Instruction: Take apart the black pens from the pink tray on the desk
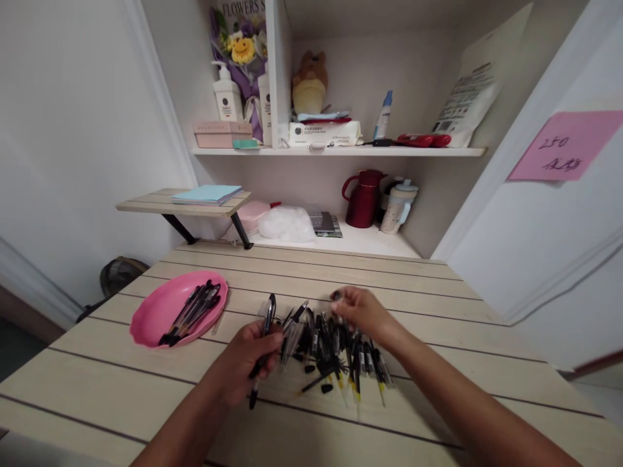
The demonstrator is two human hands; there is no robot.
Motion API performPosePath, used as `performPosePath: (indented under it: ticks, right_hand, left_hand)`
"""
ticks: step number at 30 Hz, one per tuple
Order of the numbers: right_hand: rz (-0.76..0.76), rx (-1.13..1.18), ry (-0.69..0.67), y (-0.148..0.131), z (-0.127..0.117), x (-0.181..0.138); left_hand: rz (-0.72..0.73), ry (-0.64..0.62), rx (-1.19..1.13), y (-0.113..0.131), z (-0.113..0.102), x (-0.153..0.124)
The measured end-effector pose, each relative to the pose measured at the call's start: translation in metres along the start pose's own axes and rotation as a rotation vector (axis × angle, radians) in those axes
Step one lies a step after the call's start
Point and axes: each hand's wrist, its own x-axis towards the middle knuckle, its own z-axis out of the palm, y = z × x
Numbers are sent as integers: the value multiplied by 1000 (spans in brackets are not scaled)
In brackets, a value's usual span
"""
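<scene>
My left hand (pixel 249 362) is closed around a black pen (pixel 263 337) held upright over the table, near the left edge of a loose pile of pens and pen parts (pixel 331 353). My right hand (pixel 361 312) reaches over the far side of that pile, fingertips pinched on a small dark piece (pixel 335 296), perhaps a pen cap. A pink plate (pixel 150 314) to the left holds several assembled black pens (pixel 193 312).
The light wooden table (pixel 413 292) has a small raised shelf (pixel 160 206) with a blue notebook at its back left. Behind it, wall shelves carry a red jug (pixel 363 198), a cup, bottles, tissues and a plush toy. A pink note (pixel 564 146) hangs on the right wall.
</scene>
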Motion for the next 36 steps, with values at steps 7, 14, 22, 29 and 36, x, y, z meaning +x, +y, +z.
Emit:
performPosePath:
  ticks: [7, 14, 22, 29, 36]
  right_hand:
    - [-39, -782, 16, 5, 31, -31]
    - [10, -235, 49, 0, 25, -24]
    - [180, 538, 15, 3, 42, -27]
    - [59, 566, -85, -2, 34, -29]
    - [147, 498, -52, 1, 34, -30]
  left_hand:
    - [-69, -31, -28, -13, 14, 12]
    - [-79, 4, 34, -21, 24, 13]
    - [38, 55, 111, -26, 37, 14]
    - [-63, -41, 58, -27, 34, 9]
    - [-43, -50, 128, -27, 33, 11]
